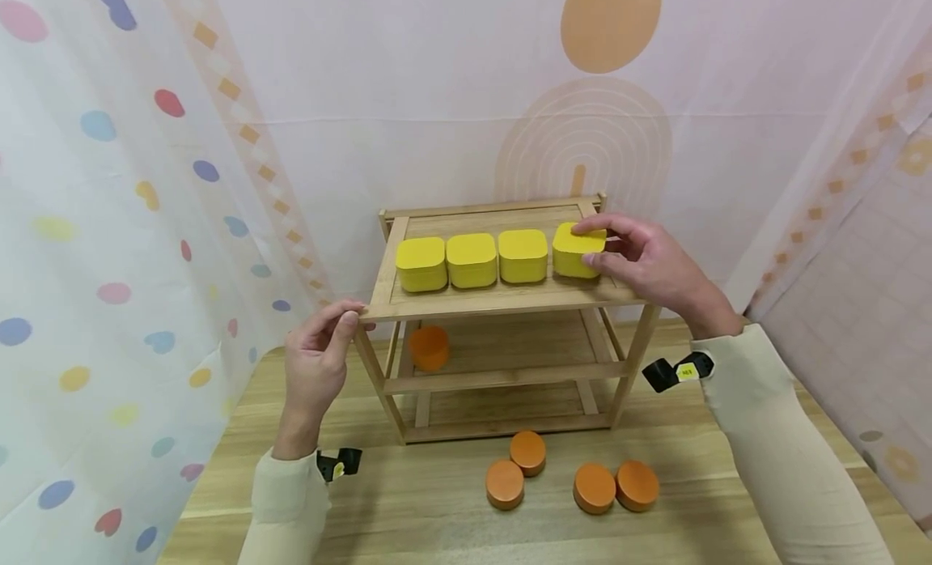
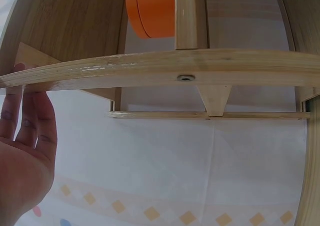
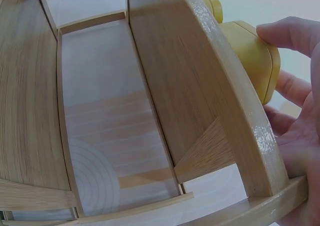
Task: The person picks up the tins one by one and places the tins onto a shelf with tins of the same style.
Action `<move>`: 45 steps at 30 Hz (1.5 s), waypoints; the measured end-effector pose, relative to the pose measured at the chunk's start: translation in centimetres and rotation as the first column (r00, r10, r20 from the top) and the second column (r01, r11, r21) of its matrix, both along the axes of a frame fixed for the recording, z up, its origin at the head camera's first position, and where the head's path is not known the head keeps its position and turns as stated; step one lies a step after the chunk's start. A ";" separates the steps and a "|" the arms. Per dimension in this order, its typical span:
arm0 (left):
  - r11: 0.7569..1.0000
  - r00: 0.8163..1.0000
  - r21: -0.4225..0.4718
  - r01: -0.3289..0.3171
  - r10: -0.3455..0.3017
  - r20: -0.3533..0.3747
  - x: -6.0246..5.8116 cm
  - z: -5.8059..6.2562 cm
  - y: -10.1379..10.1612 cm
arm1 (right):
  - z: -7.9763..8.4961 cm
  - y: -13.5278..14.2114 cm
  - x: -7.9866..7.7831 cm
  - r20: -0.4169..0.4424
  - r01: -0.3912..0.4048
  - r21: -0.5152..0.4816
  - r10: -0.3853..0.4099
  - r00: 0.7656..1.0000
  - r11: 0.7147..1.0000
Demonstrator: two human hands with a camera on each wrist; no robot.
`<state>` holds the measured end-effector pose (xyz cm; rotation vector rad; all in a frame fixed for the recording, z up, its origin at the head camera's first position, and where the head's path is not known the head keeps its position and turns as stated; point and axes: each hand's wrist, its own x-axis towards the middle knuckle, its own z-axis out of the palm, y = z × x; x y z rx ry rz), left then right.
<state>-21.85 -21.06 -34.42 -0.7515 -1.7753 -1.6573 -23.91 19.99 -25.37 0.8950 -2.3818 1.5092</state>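
Note:
A two-tier wooden rack (image 1: 502,376) stands on the table. On its top board, three square yellow tins with rounded corners, one of them the leftmost tin (image 1: 422,265), sit in a row. A fourth yellow tin (image 1: 568,261) is at the right end, a small gap from the others. My right hand (image 1: 648,265) pinches this tin, thumb at the front and fingers over the top and far side; the right wrist view shows the yellow tin (image 3: 250,60) between thumb and fingers. My left hand (image 1: 315,363) holds the top board's front left corner between thumb and fingers.
A round orange tin (image 1: 429,349) sits at the left of the rack's middle tier. In front of the rack lie several more round orange tins (image 1: 505,484) in two pairs. A patterned curtain (image 1: 408,79) hangs behind and on both sides.

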 end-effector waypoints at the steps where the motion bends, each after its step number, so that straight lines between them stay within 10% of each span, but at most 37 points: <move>1: 1.000 1.000 0.003 0.008 -0.008 -0.003 0.0 0.0 0.0 | 0.0 0.0 -0.1 -0.008 -0.002 0.006 0.002 1.000 1.000; 45: 0.999 0.999 0.016 0.047 -0.046 -0.022 0.1 0.3 0.1 | 0.4 0.1 -0.1 0.133 0.017 0.092 -0.030 0.991 0.996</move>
